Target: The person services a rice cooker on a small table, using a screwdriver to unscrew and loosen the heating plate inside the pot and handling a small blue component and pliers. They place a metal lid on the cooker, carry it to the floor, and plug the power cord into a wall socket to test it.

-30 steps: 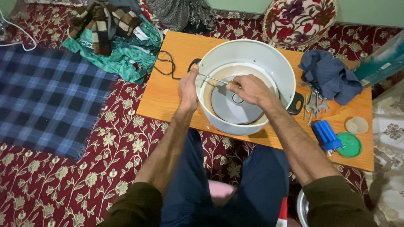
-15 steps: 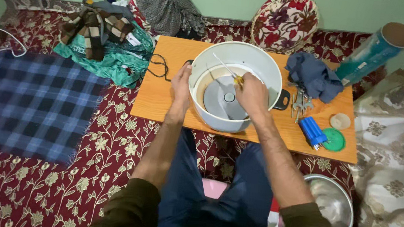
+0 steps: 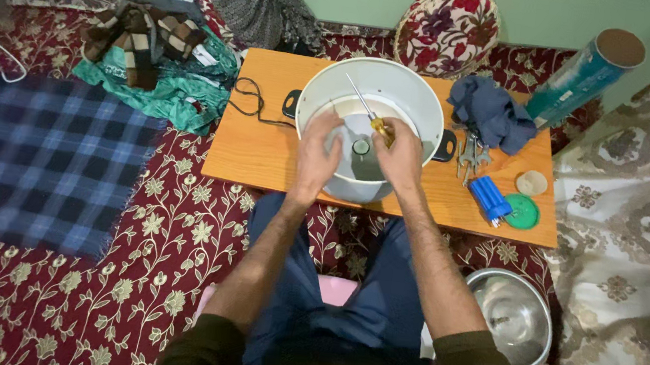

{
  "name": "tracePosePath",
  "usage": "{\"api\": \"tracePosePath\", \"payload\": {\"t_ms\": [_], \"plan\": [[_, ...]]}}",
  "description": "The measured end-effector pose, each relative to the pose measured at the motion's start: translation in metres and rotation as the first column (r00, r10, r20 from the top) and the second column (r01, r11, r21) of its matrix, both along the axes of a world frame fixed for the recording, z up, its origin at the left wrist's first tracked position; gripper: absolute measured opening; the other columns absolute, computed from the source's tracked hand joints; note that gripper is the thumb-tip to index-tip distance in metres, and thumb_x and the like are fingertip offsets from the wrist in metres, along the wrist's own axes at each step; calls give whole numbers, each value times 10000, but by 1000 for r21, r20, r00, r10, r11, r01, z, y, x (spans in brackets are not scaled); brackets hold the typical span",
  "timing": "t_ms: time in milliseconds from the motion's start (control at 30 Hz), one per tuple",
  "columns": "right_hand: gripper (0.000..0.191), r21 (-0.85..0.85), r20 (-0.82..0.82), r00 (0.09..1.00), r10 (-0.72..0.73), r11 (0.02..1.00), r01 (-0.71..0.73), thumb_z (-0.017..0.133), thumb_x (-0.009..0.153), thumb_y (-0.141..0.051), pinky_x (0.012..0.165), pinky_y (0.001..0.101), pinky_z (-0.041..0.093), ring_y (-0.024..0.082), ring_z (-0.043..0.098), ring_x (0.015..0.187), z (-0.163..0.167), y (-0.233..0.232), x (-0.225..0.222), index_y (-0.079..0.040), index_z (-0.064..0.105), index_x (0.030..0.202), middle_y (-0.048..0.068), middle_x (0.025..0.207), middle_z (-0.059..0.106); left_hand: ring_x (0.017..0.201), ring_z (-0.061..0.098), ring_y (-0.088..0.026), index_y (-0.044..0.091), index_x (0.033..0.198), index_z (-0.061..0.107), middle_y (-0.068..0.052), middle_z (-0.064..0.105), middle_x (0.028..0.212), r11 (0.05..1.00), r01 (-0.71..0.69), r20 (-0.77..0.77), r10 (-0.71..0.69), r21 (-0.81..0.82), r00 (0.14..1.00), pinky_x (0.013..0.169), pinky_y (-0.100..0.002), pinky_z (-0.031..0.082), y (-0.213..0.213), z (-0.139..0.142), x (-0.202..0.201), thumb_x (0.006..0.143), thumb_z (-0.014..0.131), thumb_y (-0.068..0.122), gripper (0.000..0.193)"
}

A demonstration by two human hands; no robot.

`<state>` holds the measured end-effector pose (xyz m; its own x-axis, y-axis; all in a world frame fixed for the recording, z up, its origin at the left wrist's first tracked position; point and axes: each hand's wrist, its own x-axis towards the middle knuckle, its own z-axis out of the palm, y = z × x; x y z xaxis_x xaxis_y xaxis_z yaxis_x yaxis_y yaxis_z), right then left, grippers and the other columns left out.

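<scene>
Two hands are now lowered inside a white cooker body [image 3: 383, 92] at twelve o'clock on the wooden table [image 3: 263, 156]: right hand [image 3: 402, 157] gripping a yellow-handled screwdriver [image 3: 371, 115] newly tilted upward, left hand [image 3: 318, 154] spread open, suggesting screw work underway.

A cooker [image 3: 375, 91] sits mid-tabletop [image 3: 255, 159]. Both hands reach into it, the left [image 3: 318, 151] beside the right [image 3: 400, 157], which grips a screwdriver [image 3: 365, 108]. Right of the cooker lie a cloth [image 3: 493, 112], keys [image 3: 470, 153] and a lid [image 3: 523, 212]. A cord [image 3: 249, 102] trails left. A bowl [image 3: 508, 316] sits on the floor, nearer, at right.
</scene>
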<state>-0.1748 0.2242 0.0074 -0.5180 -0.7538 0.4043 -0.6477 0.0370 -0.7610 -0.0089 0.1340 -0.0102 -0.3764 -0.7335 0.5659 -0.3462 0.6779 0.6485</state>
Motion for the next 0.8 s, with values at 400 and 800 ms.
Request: {"api": "tracePosePath", "payload": {"t_ms": [400, 800], "plan": [[401, -246, 32, 993, 115, 964, -103, 782, 827, -43, 853, 341, 564, 234, 707, 973, -5, 15, 11, 21, 627, 1191, 130, 1078, 709, 935, 695, -144, -128, 1217, 659, -125, 743, 1046, 579, 657, -645, -273, 482, 714, 787, -258, 550, 0, -29, -64, 1006, 653, 55, 280], [252, -223, 411, 890, 195, 969, -109, 722, 1004, -161, 812, 278, 524, 135, 633, 921, 15, 17, -9, -2, 775, 1193, 77, 1069, 726, 696, 588, -79, -5, 1363, 612, -25, 643, 837, 629, 571, -462, -352, 528, 814, 575, -239, 480, 28, 4, -55, 1005, 548, 113, 383]]}}
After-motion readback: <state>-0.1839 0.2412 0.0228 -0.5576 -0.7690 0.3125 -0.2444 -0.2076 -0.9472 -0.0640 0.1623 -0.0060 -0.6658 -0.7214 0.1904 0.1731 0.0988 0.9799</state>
